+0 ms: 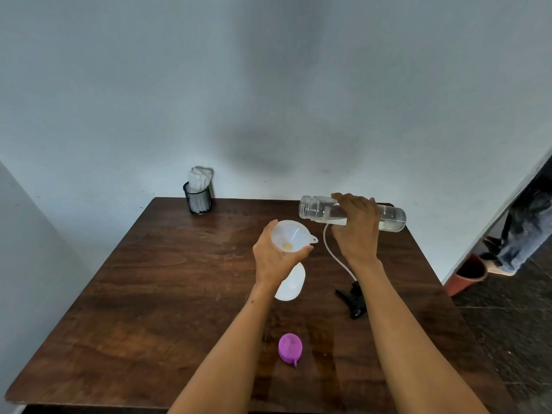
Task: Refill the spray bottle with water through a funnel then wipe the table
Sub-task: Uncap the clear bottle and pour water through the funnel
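Above the wooden table (149, 294), right hand (357, 231) grips clear cylindrical bottle (316, 211).

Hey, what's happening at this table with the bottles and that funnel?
A person is refilling a spray bottle. The left hand holds a white funnel over the white spray bottle. The right hand grips a clear water bottle, tipped on its side with its open mouth toward the funnel. No water is visibly flowing. The black spray head with its tube and a purple cap lie on the wooden table.
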